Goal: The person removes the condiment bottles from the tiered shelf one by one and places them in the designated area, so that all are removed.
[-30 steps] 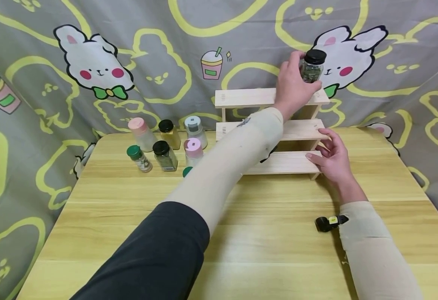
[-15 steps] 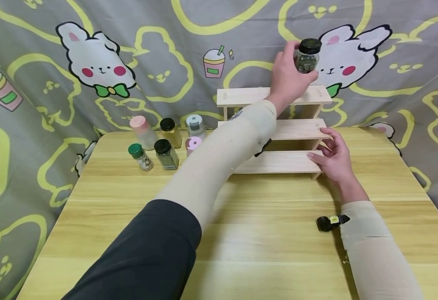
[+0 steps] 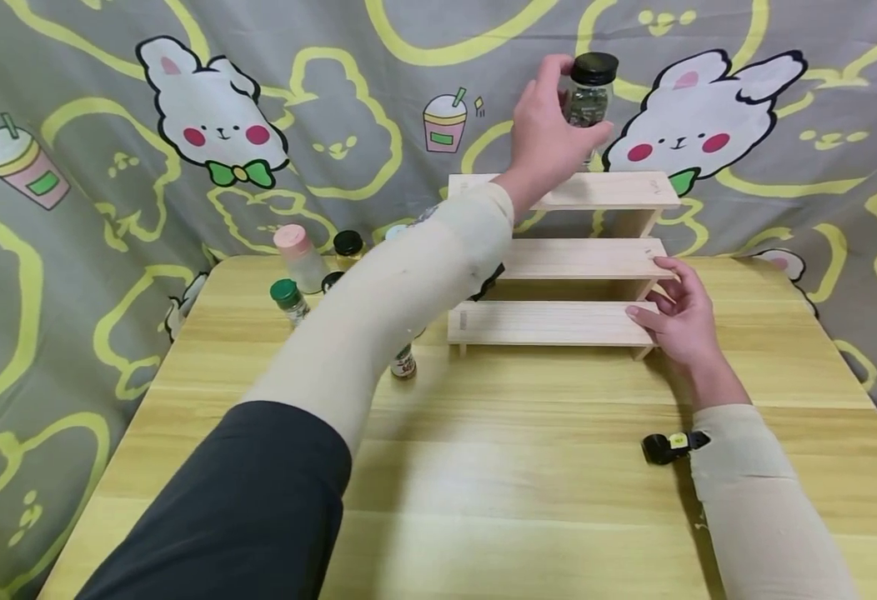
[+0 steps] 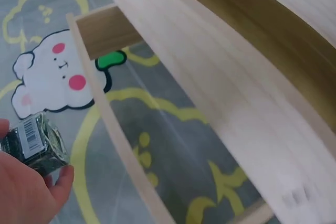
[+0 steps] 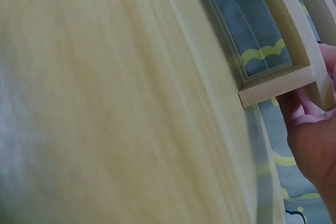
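My left hand (image 3: 554, 133) grips a small glass spice jar (image 3: 588, 102) with a black lid and dark green flakes inside. It is held upright above the top tier of a pale wooden three-tier rack (image 3: 558, 322). In the left wrist view, the jar's barcode label and base (image 4: 37, 142) show beside the rack, apart from it. At the rack's right end, my right hand (image 3: 682, 321) holds the side, thumb on the lowest tier and fingers by the middle one. In the right wrist view, the fingers partly hide behind the rack's end (image 5: 278, 85).
Left of the rack stand several seasoning containers, partly hidden by my left arm: a pink-lidded bottle (image 3: 299, 258), a green-lidded jar (image 3: 288, 300), a black-lidded jar (image 3: 348, 246) and a small labelled jar (image 3: 403, 364). A patterned grey curtain (image 3: 363, 108) hangs behind the wooden table (image 3: 528, 483).
My left hand has moved up and to the left with the spice jar, from above the right end of the top tier. The right hand keeps its hold on the rack.
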Demonstrator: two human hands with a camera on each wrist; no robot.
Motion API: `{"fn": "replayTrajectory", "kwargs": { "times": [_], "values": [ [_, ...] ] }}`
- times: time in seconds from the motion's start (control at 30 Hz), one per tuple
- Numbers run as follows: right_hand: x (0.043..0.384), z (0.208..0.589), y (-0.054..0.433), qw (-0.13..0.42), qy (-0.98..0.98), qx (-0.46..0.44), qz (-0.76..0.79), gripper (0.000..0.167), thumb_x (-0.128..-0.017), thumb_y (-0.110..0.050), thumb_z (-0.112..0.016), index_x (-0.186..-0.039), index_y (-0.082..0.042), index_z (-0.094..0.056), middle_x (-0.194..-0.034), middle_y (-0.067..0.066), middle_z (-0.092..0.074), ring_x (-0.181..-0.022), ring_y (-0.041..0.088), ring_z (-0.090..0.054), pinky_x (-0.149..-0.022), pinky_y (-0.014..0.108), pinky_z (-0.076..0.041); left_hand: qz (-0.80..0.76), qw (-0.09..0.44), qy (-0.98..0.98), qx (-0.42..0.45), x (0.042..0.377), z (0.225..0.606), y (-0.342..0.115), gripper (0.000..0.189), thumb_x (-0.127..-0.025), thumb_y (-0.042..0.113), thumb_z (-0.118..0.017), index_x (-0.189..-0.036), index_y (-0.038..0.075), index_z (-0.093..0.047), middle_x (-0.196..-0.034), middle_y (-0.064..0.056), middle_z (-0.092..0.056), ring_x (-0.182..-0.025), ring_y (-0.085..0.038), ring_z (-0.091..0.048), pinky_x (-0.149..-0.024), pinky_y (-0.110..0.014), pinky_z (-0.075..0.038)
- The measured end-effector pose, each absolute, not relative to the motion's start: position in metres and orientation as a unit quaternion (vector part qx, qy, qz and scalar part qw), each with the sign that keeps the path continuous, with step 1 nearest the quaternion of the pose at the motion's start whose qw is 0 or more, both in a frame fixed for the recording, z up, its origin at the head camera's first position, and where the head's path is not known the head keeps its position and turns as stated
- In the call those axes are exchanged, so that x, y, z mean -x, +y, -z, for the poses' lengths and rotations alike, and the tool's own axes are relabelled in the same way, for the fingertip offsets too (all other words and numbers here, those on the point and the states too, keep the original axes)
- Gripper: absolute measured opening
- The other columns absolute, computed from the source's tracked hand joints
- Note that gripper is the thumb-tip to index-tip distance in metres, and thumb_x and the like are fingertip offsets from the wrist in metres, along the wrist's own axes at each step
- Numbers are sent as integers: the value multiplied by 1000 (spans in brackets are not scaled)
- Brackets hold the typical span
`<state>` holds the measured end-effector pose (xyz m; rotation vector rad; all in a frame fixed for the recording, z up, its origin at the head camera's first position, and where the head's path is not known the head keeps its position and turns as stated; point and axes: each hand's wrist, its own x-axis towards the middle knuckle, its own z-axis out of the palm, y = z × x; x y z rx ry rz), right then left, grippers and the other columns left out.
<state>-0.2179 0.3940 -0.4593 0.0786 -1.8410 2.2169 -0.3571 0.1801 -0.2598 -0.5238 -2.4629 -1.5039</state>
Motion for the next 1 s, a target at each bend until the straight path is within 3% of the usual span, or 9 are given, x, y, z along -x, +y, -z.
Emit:
{"fn": "replayTrajectory", "kwargs": {
  "times": [0.27, 0.63, 1.0],
  "values": [
    [218, 461, 393, 134, -634, -15, -762, 80, -77, 34, -58, -140, -15, -52, -127, 8, -57, -108, 19, -61, -75, 25, -57, 519, 117, -824, 196, 350, 244, 151, 73, -79, 24, -86, -138, 21, -43, -116, 5, -53, -102, -4, -52, -88, -15, -37],
    [217, 462, 392, 139, -632, -22, -762, 80, -76, 35, -58, -140, -13, -52, -123, 8, -58, -108, 22, -62, -74, 24, -56, 557, 141, -793, 203, 334, 230, 111, 73, -78, 21, -87, -135, 20, -43, -105, 1, -55, -94, -11, -56, -77, -20, -47],
    [217, 460, 389, 139, -623, -27, -769, 82, -75, 37, -56, -140, -13, -51, -122, 6, -60, -106, 19, -63, -74, 24, -56, 598, 164, -765, 173, 318, 217, 64, 71, -77, 16, -88, -133, 20, -44, -106, -1, -54, -94, -15, -59, -76, -23, -51]
  ]
}}
